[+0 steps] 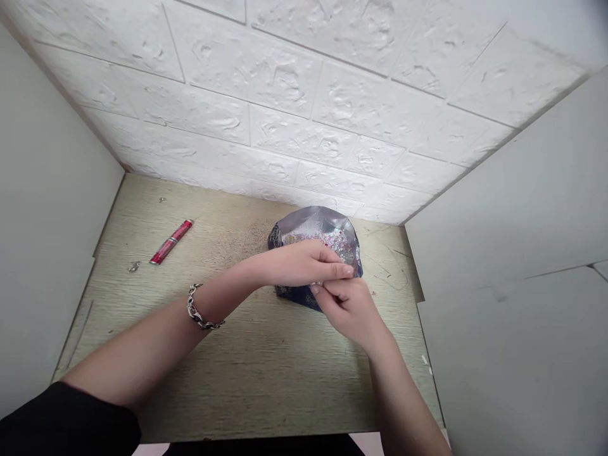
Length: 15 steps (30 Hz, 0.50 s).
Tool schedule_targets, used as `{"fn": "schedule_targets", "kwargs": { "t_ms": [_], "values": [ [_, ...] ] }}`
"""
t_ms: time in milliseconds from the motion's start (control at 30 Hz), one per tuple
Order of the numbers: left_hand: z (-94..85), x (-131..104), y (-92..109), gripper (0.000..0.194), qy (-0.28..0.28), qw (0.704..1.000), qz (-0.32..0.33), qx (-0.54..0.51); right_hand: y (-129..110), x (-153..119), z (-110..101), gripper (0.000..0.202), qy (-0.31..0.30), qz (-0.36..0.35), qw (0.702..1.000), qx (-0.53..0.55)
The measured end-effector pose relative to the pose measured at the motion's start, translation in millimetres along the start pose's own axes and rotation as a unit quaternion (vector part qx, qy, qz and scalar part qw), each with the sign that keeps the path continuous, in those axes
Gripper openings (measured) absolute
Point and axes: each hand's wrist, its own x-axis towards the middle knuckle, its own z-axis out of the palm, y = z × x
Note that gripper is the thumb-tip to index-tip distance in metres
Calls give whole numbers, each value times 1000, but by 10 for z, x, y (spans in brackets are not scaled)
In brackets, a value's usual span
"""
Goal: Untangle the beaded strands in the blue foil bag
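Note:
A dark blue bag [299,296] with a silvery inside stands near the back wall, its mouth open, and small pink and clear beads [335,240] show in it. My left hand [311,263] reaches across the front of the bag, fingers closed, thumb pointing right. Just below and touching it is my right hand [349,310], thumb and fingers pinched together. Something small and pale shows between the hands, too small to name. Both hands hide part of the bag's front and mouth.
On the wooden table [247,380] a red tube [171,242] lies at the left, with small shiny pieces [133,266] near it. Reddish specks are scattered left of the bag. A white brick wall [285,133] stands behind; grey panels [513,253] rise on both sides.

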Motion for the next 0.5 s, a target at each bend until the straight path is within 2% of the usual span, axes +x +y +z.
{"fn": "schedule_targets", "kwargs": {
  "t_ms": [100,200,300,367,433,500],
  "values": [
    [-19,9,-18,29,-13,1000,-15,6,-17,8,64,40,-32,-3,997,-71],
    [-31,22,-20,23,8,1000,-23,-19,-41,7,88,38,-65,18,993,-95],
    [-45,32,-10,19,38,991,-14,-131,-62,17,44,28,-61,20,997,-48],
    [-80,31,0,17,93,964,-7,-250,-42,31,-12,20,-1,-9,999,32],
    [-144,20,14,14,168,924,4,-344,21,47,-69,19,113,-19,987,111],
    [-224,-4,34,11,248,889,27,-384,117,62,-108,22,239,31,961,139]
  ]
}}
